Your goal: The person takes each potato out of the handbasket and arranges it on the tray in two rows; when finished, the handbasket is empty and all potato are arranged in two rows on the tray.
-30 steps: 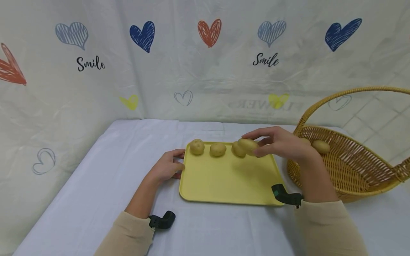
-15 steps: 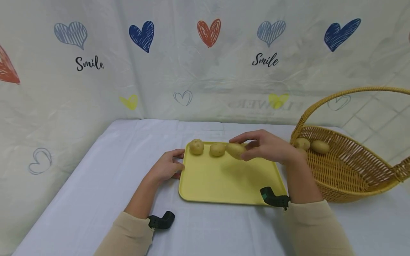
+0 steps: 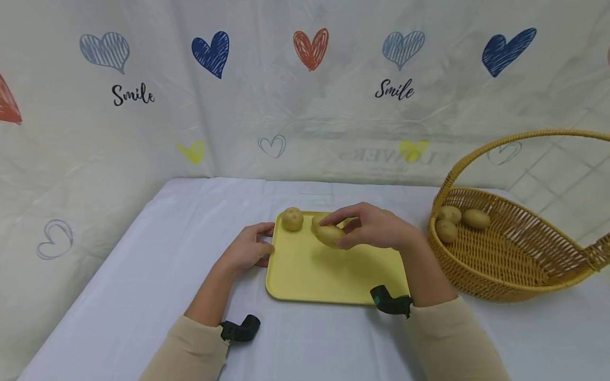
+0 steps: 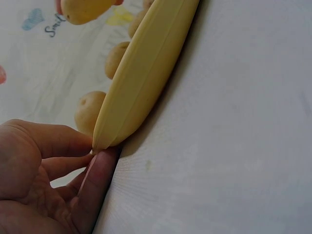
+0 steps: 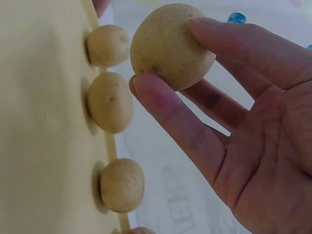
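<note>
A: ok what just changed? Looks the same to me at first glance lol

B: nah, the right hand (image 3: 374, 226) slid left across the tray (image 3: 300, 280) and came a bit lower in the frame, with the potato (image 3: 329, 236) along for the ride. Its arm's also out of the way of the basket (image 3: 495, 288) on the right, so you can see three potatoes (image 3: 475, 218) sitting in there.

A: so is it down yet?

B: don't think so. It's around the middle of the frame, over the tray, with a shadow falling clear below it. I'd call that mid-carry, work not done for this one. Grip's closed to about potato width, thumb and fingertips pinching it.

A: and the left hand (image 3: 245, 247)?

B: hasn't budged. Thumb and fingers pinch the tray's left edge, grip nearly closed, probably to steady it. There's a row (image 5: 110, 102) along the tray's far edge too: three potatoes in the right wrist view, plus a fourth poking in at the bottom.

A: what about the surface and room?

B: desk (image 3: 324, 344) is draped in white, slightly wrinkly, running out the bottom of the frame. Behind it a pale backdrop (image 3: 267, 100) fills the upper half, printed with hearts (image 3: 211, 54) and "Smile". Fairly soft light imo.
</note>
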### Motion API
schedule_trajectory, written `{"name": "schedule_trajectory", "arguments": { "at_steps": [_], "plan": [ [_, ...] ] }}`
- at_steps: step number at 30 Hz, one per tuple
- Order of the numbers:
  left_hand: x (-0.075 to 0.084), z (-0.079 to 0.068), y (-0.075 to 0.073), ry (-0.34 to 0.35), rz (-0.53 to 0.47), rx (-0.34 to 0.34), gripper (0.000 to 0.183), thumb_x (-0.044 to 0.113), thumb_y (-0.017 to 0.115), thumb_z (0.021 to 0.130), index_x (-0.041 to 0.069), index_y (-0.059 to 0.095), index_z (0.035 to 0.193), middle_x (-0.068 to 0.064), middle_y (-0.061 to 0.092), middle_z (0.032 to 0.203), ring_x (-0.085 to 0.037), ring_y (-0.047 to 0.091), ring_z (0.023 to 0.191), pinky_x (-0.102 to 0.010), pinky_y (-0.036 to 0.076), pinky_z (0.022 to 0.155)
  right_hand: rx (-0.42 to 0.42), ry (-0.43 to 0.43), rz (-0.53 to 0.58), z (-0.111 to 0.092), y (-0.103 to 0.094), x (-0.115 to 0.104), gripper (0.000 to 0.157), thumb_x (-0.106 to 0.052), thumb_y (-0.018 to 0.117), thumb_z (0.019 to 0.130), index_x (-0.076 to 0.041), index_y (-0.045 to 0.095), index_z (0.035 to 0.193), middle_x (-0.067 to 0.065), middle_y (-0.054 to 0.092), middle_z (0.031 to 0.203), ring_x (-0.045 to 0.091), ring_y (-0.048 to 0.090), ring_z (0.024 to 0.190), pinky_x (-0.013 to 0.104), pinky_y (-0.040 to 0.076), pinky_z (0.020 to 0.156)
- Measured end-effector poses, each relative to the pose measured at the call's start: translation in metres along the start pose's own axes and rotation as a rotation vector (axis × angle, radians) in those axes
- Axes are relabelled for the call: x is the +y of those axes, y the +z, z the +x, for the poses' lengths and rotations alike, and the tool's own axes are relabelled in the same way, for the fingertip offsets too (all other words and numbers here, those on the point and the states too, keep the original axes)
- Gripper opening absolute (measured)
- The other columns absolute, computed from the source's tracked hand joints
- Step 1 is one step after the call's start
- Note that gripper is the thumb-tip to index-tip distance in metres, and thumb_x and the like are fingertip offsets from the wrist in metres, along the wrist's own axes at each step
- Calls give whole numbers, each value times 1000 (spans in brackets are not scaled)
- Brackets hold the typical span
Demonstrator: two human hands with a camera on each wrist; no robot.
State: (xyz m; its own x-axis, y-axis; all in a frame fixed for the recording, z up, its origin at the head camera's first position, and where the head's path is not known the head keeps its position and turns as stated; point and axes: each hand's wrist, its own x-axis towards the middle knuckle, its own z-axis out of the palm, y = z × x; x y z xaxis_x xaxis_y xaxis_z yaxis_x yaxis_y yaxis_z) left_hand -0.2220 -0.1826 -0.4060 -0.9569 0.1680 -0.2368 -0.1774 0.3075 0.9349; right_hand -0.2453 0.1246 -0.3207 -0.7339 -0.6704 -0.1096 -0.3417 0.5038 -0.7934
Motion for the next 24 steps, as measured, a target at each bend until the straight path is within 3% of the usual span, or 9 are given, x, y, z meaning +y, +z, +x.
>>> {"name": "schedule_trajectory", "arguments": {
  "at_steps": [6,13,20,24],
  "plan": [
    [1,-2,1,-7,-3,-6,71,-4,57,89,7,41,158,-13,52,144,-19,66,94,-33,62,70,-67,-23,31,13,16,-5,45,-11,75,86,-19,73,130,2,69,134,24,70,111,38,59,91],
    [2,-1,1,5,-18,-15,71,-4,56,90,5,40,158,-14,50,147,-19,66,95,-33,62,70,-119,1,17,26,33,-7,46,-9,75,83,-21,75,127,0,67,129,23,74,100,34,60,85],
    [2,0,-1,11,0,-13,71,-3,56,90,5,40,158,-14,50,146,-18,65,94,-32,62,69,-152,1,-24,36,48,-8,45,-7,73,84,-21,75,126,-5,69,127,20,67,113,30,59,88],
    [0,0,-1,10,3,-19,71,-4,56,90,5,39,158,-14,50,146,-18,65,96,-33,62,69,-159,29,-55,40,54,-11,45,-8,73,84,-23,76,126,-6,69,125,18,68,106,29,58,87]
  ]
}}
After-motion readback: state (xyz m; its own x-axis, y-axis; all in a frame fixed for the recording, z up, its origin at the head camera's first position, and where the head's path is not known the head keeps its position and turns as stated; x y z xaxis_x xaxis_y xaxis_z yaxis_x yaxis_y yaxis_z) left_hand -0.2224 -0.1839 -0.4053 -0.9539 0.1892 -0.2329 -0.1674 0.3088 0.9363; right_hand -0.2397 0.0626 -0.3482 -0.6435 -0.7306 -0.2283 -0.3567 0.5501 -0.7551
